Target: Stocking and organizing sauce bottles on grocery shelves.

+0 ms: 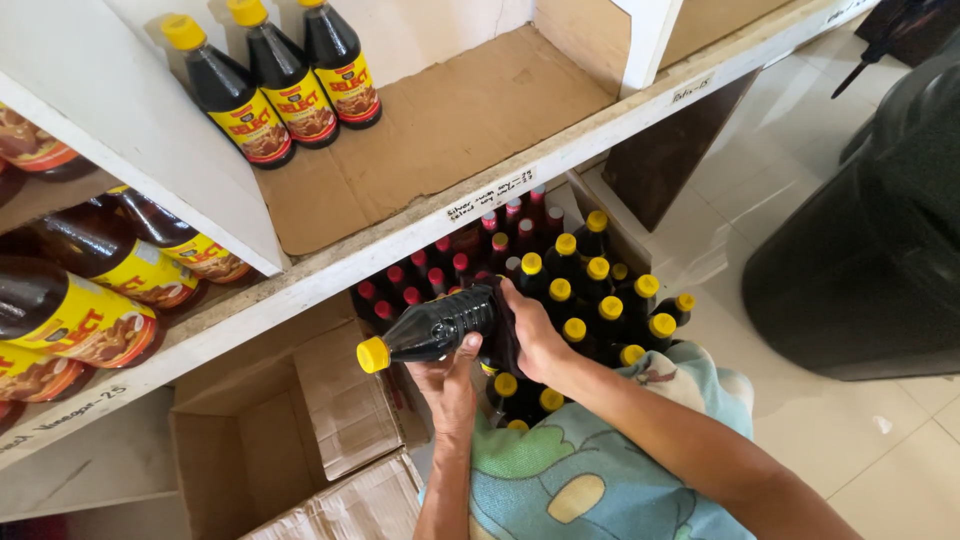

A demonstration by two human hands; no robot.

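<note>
Left hand (450,385) cupped under the neck of a dark sauce bottle (432,329) with a yellow cap, right hand (528,335) wrapped around its body, bottle lying sideways between the two, cap pointing away from the right hand. Just beyond and beneath both hands, a box of upright bottles (560,285), yellow-capped and red-capped. Above the hands, a white shelf (420,225) lined with cardboard, three labelled bottles (285,80) standing far up it; beside the left hand, open cardboard boxes (290,440).
</note>
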